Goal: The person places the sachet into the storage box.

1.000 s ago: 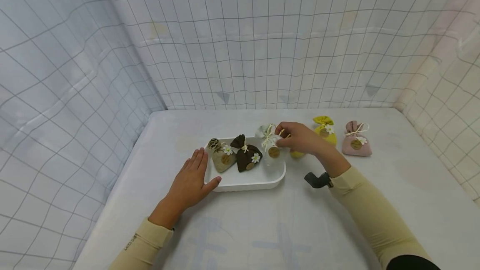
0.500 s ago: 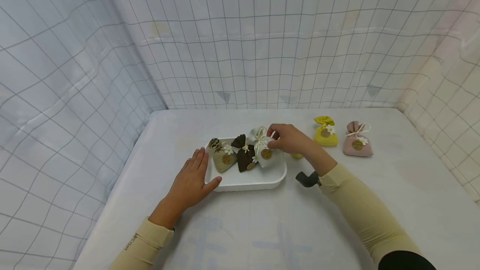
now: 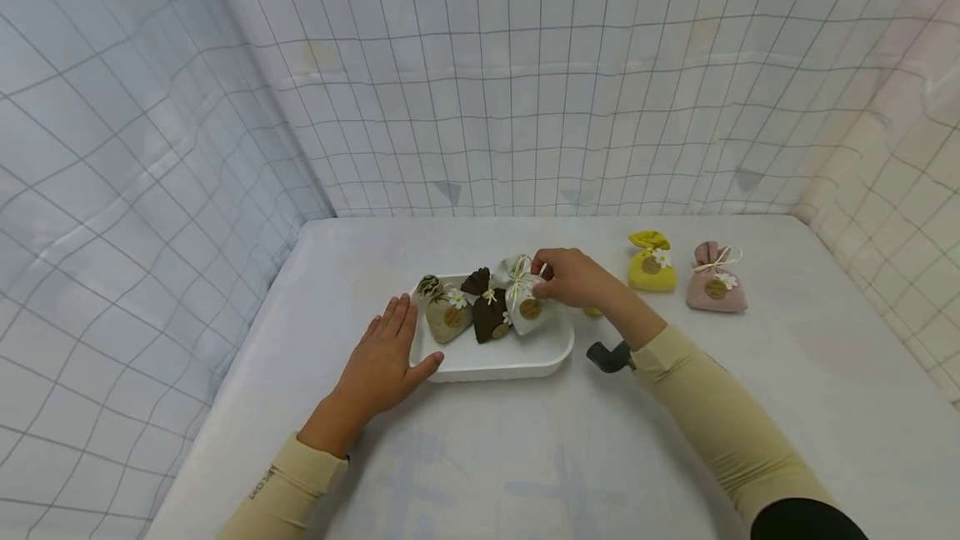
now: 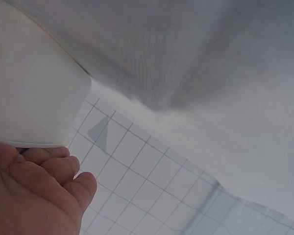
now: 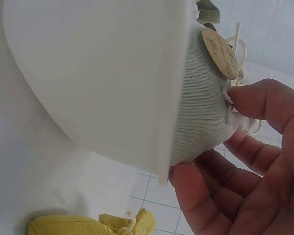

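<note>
My right hand [image 3: 577, 277] pinches a pale grey-green drawstring sachet [image 3: 517, 317] at the right part of a white tray [image 3: 495, 374]. In the right wrist view, thumb and fingers hold this sachet [image 5: 203, 103] just behind the tray's wall [image 5: 98, 88]; a round tag and white cord show on it. Beside it in the tray lie a dark brown sachet [image 3: 487, 322] and a beige sachet [image 3: 444, 327] with a white flower. My left hand [image 3: 381, 365] rests against the tray's left end, fingers straight and thumb spread along the front rim.
Right of the tray, a yellow sachet [image 3: 651, 273] and a pink sachet [image 3: 716, 292] lie on the white table. Another yellow sachet [image 3: 592, 312] is mostly hidden behind my right hand. Gridded white curtains [image 3: 480, 107] hang at the back and sides.
My right hand has moved left with the pale sachet, which now sits close against the brown one and covers its right side. The left hand and tray have stayed put.
</note>
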`<move>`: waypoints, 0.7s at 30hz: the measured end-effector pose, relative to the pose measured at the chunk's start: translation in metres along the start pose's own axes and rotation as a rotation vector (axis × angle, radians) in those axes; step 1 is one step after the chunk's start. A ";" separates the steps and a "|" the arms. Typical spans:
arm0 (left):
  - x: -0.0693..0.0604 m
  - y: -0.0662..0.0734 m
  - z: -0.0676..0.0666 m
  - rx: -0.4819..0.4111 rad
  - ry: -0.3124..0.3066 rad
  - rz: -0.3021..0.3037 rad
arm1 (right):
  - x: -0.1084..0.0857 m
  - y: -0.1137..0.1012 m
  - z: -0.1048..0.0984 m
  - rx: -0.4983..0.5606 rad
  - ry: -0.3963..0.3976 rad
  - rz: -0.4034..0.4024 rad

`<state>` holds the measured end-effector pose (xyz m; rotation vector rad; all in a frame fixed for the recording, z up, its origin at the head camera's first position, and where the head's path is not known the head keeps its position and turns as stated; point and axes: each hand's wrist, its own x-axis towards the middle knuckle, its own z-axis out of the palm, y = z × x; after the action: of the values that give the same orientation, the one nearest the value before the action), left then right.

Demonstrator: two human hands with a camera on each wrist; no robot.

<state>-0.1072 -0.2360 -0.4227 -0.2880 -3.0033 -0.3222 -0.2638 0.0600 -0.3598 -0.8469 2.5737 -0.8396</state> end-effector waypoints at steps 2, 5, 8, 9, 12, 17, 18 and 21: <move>0.000 0.000 0.000 -0.001 -0.003 0.000 | 0.001 -0.001 0.000 -0.009 -0.004 -0.008; 0.000 0.000 0.000 0.000 -0.004 -0.001 | 0.002 -0.002 0.001 -0.020 -0.002 -0.015; 0.000 0.000 0.000 0.004 -0.002 0.000 | 0.002 -0.004 0.002 -0.026 0.005 -0.003; 0.000 0.000 0.000 0.004 -0.001 0.001 | 0.002 -0.004 0.002 -0.027 0.008 0.002; 0.001 0.001 -0.001 0.004 -0.001 -0.001 | 0.002 -0.003 0.004 -0.035 0.014 0.008; 0.000 0.001 0.000 0.007 0.000 -0.003 | 0.001 0.001 0.006 -0.050 0.020 -0.007; 0.000 0.001 0.000 0.007 0.001 -0.003 | 0.000 0.001 0.006 -0.049 0.021 -0.010; 0.000 0.001 0.001 -0.001 0.005 -0.007 | -0.001 0.002 0.007 -0.040 0.024 -0.008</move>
<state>-0.1068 -0.2352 -0.4232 -0.2764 -2.9999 -0.3242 -0.2615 0.0591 -0.3664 -0.8646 2.6178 -0.8075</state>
